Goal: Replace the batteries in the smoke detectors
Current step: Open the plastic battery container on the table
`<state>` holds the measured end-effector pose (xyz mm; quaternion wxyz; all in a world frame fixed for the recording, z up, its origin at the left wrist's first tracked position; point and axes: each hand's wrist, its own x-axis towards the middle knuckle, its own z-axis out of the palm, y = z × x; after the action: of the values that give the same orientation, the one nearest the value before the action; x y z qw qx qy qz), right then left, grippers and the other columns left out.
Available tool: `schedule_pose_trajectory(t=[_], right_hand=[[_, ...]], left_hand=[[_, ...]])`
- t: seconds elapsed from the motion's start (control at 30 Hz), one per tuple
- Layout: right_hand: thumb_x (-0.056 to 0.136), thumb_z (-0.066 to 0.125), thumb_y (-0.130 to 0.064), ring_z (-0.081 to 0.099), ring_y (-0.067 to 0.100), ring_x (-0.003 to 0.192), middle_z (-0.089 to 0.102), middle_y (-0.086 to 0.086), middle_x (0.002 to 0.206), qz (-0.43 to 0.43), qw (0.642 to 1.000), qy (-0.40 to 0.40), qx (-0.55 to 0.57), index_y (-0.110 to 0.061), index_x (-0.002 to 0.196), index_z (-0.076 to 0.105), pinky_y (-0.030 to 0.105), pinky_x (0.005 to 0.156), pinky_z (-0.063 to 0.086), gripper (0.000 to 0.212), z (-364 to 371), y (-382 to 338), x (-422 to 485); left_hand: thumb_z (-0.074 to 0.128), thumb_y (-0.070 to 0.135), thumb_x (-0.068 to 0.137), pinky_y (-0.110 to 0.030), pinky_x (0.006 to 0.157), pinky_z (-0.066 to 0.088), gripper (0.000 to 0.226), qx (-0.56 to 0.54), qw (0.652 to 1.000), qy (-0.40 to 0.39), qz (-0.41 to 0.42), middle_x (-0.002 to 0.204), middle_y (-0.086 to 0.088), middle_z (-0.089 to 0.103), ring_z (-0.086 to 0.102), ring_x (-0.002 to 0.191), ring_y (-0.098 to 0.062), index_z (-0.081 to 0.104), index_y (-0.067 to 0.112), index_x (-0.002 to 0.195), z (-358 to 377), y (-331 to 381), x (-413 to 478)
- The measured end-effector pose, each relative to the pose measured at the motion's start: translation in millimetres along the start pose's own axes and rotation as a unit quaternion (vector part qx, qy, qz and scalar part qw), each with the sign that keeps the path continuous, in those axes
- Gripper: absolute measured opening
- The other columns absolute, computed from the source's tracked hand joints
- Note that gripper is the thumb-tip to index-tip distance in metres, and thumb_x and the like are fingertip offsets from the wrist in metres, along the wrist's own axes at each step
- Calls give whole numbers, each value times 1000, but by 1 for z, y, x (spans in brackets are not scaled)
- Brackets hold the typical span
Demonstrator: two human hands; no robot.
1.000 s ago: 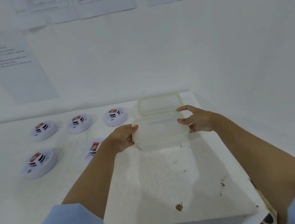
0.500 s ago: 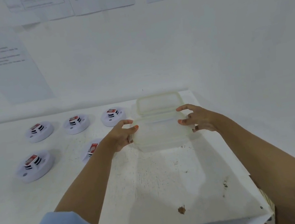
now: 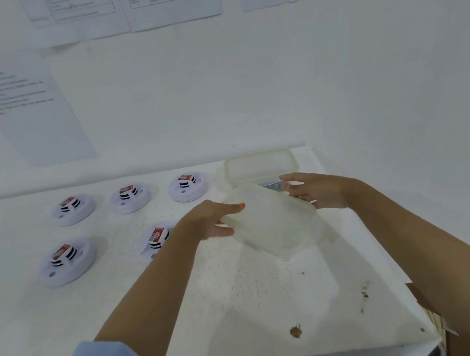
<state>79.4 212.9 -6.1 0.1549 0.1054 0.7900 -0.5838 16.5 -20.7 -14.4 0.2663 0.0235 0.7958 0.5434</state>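
Note:
Several white round smoke detectors with red-labelled batteries on top lie on the white table [image 3: 249, 301]: three in a back row [image 3: 73, 209] [image 3: 130, 198] [image 3: 187, 186] and two nearer [image 3: 67, 260] [image 3: 156, 238]. A translucent plastic lid [image 3: 269, 219] is raised and tilted above the table. My left hand [image 3: 209, 220] grips its left edge and my right hand [image 3: 317, 191] holds its far right edge. Behind it stands an open translucent container [image 3: 260, 167]. Something dark and small [image 3: 272, 185] shows just past the lid; I cannot tell what it is.
The table ends close to my right arm, and its front edge runs under my forearms. Brown stains [image 3: 295, 332] mark the near surface. Printed sheets [image 3: 38, 118] hang on the white wall behind. A patterned floor shows below the table.
The lid lay flat between my hands before; now it is lifted, tilted and turned. My view has moved closer to the table.

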Motion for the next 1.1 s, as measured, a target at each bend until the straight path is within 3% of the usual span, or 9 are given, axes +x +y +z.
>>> schedule_pose_trajectory(t=[0.17, 0.3, 0.47, 0.57, 0.67, 0.8, 0.97, 1.03, 1.1], right_hand=[[94, 52, -25, 56, 15, 73, 62, -6, 81, 2, 999, -28, 26, -30, 128, 48, 28, 75, 51, 35, 11, 2, 6], [92, 56, -18, 58, 17, 79, 63, -2, 92, 15, 998, -52, 40, -32, 125, 49, 29, 71, 54, 36, 10, 4, 9], [93, 53, -20, 56, 13, 67, 61, -3, 91, 24, 994, -71, 77, -36, 126, 45, 26, 63, 52, 38, 9, 7, 14], [93, 53, -22, 45, 18, 74, 57, -1, 99, 22, 990, -84, 112, -36, 130, 43, 27, 64, 54, 41, 10, 14, 19], [92, 54, -21, 47, 23, 84, 57, 1, 105, 15, 983, -92, 156, -35, 130, 42, 32, 68, 55, 43, 12, 20, 21], [90, 55, -9, 60, 22, 90, 59, 4, 110, -6, 982, -59, 182, -28, 125, 46, 32, 71, 58, 41, 13, 13, 19], [86, 64, -11, 61, 25, 95, 59, 10, 121, -15, 995, -5, 96, -32, 109, 55, 36, 77, 55, 33, 14, 5, 12], [83, 68, -18, 60, 26, 95, 60, 10, 121, -33, 997, 69, 20, -33, 108, 54, 36, 79, 50, 32, 18, 5, 8], [82, 68, -28, 58, 26, 92, 60, 10, 118, -39, 994, 104, -17, -30, 120, 48, 36, 76, 49, 43, 18, 4, 1]], left_hand=[[68, 6, 82, -41, 92, 51, 33, -151, 987, -30, -44, 128, -15, 54, 54, 114, -28, 53, -2, 110, -1, -9, -2], [62, 6, 87, -52, 96, 45, 25, -212, 971, -52, -99, 109, -19, 54, 53, 106, -33, 46, -1, 105, 6, -10, -9], [63, -1, 83, -48, 99, 44, 23, -228, 961, -82, -131, 111, -17, 56, 54, 103, -27, 53, -1, 104, 3, -11, -10], [58, 2, 87, -42, 96, 44, 16, -248, 955, -99, -132, 106, -14, 58, 56, 97, -24, 54, 1, 102, 5, -13, -10], [56, 3, 89, -42, 94, 44, 13, -245, 957, -104, -119, 103, -14, 60, 57, 97, -25, 55, 1, 101, 7, -14, -12], [67, 6, 81, -46, 96, 47, 42, -173, 980, -53, -80, 122, -16, 60, 56, 114, -30, 54, -4, 119, 5, -16, -9], [72, 9, 78, -46, 87, 52, 52, -131, 988, -47, -69, 119, -16, 59, 59, 105, -30, 49, -7, 122, 5, -10, -16], [74, 10, 77, -44, 81, 51, 64, -91, 994, -29, -46, 126, -13, 53, 55, 108, -30, 40, 3, 130, 5, -8, -14], [74, 4, 75, -45, 95, 42, 85, -89, 996, -11, -10, 140, -9, 40, 43, 123, -28, 24, 18, 142, 2, -7, -11]])
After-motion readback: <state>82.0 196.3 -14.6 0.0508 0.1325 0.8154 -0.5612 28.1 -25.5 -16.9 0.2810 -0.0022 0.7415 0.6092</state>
